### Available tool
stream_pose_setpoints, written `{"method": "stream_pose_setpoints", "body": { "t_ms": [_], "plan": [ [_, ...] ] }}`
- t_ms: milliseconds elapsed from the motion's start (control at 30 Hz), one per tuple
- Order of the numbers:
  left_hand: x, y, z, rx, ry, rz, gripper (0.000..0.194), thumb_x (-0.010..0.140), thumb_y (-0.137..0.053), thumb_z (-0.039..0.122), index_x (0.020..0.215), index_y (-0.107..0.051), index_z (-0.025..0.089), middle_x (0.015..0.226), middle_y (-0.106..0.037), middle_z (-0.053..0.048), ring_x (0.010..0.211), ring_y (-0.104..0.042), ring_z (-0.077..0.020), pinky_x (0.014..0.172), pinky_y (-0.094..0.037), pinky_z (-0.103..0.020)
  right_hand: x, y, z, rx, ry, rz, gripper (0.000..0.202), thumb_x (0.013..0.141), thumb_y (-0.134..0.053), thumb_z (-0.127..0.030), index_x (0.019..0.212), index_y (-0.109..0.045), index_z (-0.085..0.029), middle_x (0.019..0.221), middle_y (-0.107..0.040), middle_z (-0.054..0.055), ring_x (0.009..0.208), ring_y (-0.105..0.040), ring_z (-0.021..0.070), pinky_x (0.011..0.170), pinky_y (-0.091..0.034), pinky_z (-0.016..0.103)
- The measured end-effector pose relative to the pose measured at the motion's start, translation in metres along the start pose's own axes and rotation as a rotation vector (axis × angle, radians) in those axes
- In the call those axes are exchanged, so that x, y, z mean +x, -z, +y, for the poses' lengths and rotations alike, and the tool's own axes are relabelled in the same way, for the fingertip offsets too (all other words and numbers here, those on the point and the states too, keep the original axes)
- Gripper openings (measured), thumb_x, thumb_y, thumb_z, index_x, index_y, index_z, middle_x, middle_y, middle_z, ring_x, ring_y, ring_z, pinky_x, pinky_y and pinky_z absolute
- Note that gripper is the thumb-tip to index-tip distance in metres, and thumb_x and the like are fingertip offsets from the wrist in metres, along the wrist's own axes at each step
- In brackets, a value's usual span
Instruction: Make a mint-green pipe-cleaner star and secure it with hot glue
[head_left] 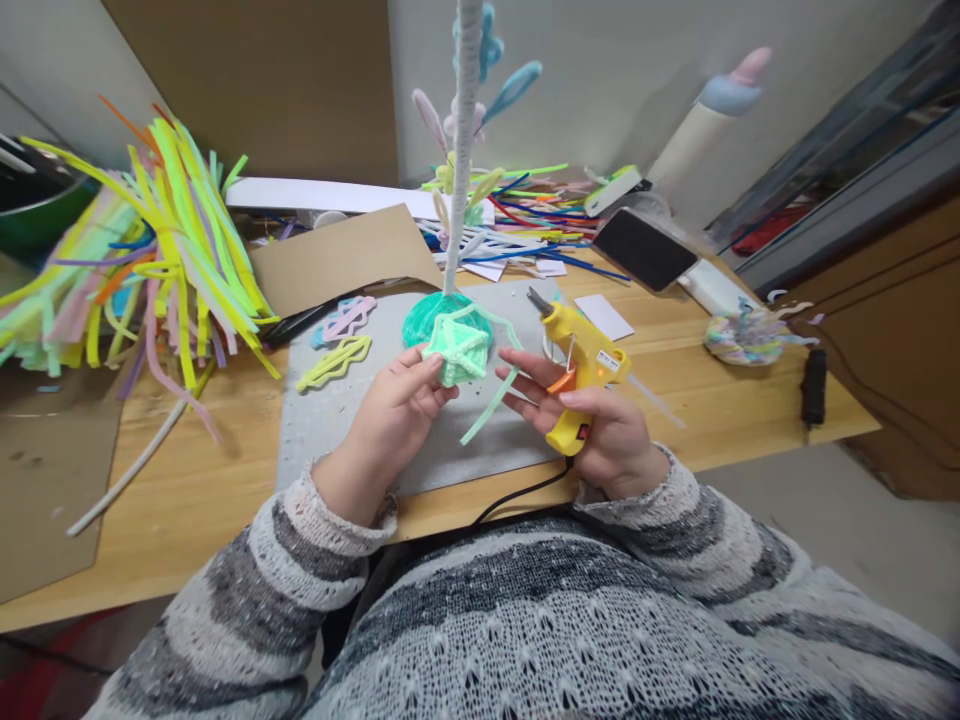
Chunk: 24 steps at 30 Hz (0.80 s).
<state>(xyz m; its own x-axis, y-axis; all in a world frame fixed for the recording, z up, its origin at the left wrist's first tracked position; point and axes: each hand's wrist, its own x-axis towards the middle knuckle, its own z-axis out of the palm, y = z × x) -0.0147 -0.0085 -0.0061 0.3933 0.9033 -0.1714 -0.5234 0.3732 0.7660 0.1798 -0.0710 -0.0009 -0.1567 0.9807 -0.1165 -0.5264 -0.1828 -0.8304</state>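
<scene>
My left hand [401, 405] pinches a mint-green star-shaped piece [457, 350] made of fuzzy stems, over the grey mat [412, 460]. A loose pale green strip [491, 405] trails from the piece towards my right hand [600, 430]. That hand is wrapped round a yellow glue gun [589, 350] with an orange trigger, its nozzle pointing up and left. Behind the star piece stands a teal round base [431, 318], with a white wrapped stem [463, 150] rising from it.
Yellow zigzag pieces [334, 363] and pink-blue ones [345, 320] lie left on the mat. A big bundle of coloured stems [176, 250] fills the far left. A phone [645, 248] and pastel bundle [744, 338] lie right. The gun's black cord [525, 490] crosses the table edge.
</scene>
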Motion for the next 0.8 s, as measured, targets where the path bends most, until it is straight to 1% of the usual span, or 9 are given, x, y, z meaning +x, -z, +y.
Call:
{"method": "stream_pose_setpoints", "body": {
  "t_ms": [133, 200, 333, 367, 433, 500, 567, 700, 800],
  "plan": [
    [-0.001, 0.001, 0.001, 0.036, -0.002, -0.057, 0.021, 0.069, -0.075, 0.024, 0.088, -0.069, 0.017, 0.085, -0.068, -0.002, 0.073, -0.06, -0.0113, 0.067, -0.05, -0.024, 0.006, 0.006, -0.002, -0.009, -0.054, 0.123, 0.032, 0.067, -0.066, -0.016, 0.097, -0.072, -0.028, 0.116, -0.073, -0.001, 0.116, -0.061, 0.0225, 0.11, -0.043, 0.046],
    [-0.001, 0.002, -0.002, 0.12, -0.069, -0.057, 0.02, 0.068, -0.076, 0.023, 0.085, -0.068, 0.018, 0.08, -0.066, 0.0, 0.07, -0.059, -0.0107, 0.064, -0.049, -0.023, 0.009, 0.009, 0.0, -0.024, -0.063, 0.197, 0.031, 0.065, -0.068, -0.013, 0.093, -0.073, -0.026, 0.108, -0.075, -0.001, 0.106, -0.065, 0.0206, 0.106, -0.047, 0.043],
    [-0.001, 0.002, -0.007, 0.278, -0.21, -0.007, 0.02, 0.068, -0.077, 0.026, 0.081, -0.064, 0.019, 0.075, -0.062, 0.003, 0.066, -0.056, -0.0101, 0.06, -0.048, -0.023, 0.007, 0.011, 0.0, -0.009, 0.101, 0.305, 0.02, 0.068, -0.066, -0.015, 0.085, -0.074, -0.022, 0.095, -0.075, 0.001, 0.088, -0.068, 0.0157, 0.091, -0.055, 0.032],
    [-0.001, 0.002, -0.007, 0.306, -0.223, 0.004, 0.021, 0.068, -0.077, 0.027, 0.081, -0.063, 0.018, 0.074, -0.062, 0.003, 0.065, -0.055, -0.0102, 0.06, -0.048, -0.023, 0.004, 0.01, -0.001, 0.001, 0.15, 0.292, 0.018, 0.069, -0.065, -0.016, 0.083, -0.074, -0.022, 0.091, -0.075, 0.001, 0.084, -0.068, 0.0145, 0.086, -0.056, 0.03],
    [-0.001, 0.001, -0.008, 0.355, -0.233, 0.017, 0.02, 0.07, -0.075, 0.028, 0.081, -0.061, 0.018, 0.074, -0.06, 0.003, 0.064, -0.055, -0.0104, 0.059, -0.048, -0.023, -0.001, 0.007, -0.003, 0.001, 0.197, 0.176, 0.017, 0.072, -0.062, -0.019, 0.083, -0.074, -0.022, 0.092, -0.075, 0.002, 0.084, -0.069, 0.0152, 0.082, -0.056, 0.03],
    [-0.002, 0.001, -0.008, 0.397, -0.222, -0.003, 0.019, 0.072, -0.074, 0.029, 0.082, -0.061, 0.018, 0.075, -0.06, 0.002, 0.066, -0.055, -0.0109, 0.06, -0.047, -0.023, -0.005, 0.003, -0.006, -0.03, 0.171, -0.003, 0.021, 0.073, -0.061, -0.023, 0.089, -0.075, -0.024, 0.108, -0.074, 0.004, 0.099, -0.069, 0.0199, 0.089, -0.055, 0.036],
    [-0.003, 0.002, -0.008, 0.419, -0.214, -0.048, 0.016, 0.074, -0.072, 0.029, 0.08, -0.062, 0.017, 0.075, -0.059, 0.001, 0.068, -0.054, -0.0112, 0.063, -0.045, -0.024, -0.006, 0.0, -0.008, -0.062, 0.151, -0.12, 0.026, 0.072, -0.06, -0.024, 0.094, -0.074, -0.026, 0.123, -0.07, 0.004, 0.115, -0.064, 0.0239, 0.098, -0.051, 0.042],
    [-0.005, 0.003, -0.007, 0.44, -0.197, -0.15, 0.014, 0.075, -0.07, 0.028, 0.08, -0.062, 0.017, 0.073, -0.058, 0.001, 0.069, -0.053, -0.012, 0.067, -0.043, -0.026, -0.004, -0.002, -0.008, -0.116, 0.174, -0.143, 0.033, 0.071, -0.06, -0.024, 0.1, -0.073, -0.028, 0.131, -0.066, 0.003, 0.123, -0.059, 0.0253, 0.105, -0.045, 0.047],
    [-0.007, 0.002, -0.006, 0.486, -0.203, -0.184, 0.013, 0.075, -0.069, 0.025, 0.083, -0.062, 0.017, 0.074, -0.059, 0.001, 0.069, -0.052, -0.0121, 0.066, -0.042, -0.026, -0.003, 0.0, -0.008, -0.145, 0.174, -0.154, 0.035, 0.071, -0.058, -0.022, 0.103, -0.073, -0.028, 0.132, -0.065, 0.003, 0.125, -0.057, 0.0263, 0.109, -0.04, 0.05]
  ]
}}
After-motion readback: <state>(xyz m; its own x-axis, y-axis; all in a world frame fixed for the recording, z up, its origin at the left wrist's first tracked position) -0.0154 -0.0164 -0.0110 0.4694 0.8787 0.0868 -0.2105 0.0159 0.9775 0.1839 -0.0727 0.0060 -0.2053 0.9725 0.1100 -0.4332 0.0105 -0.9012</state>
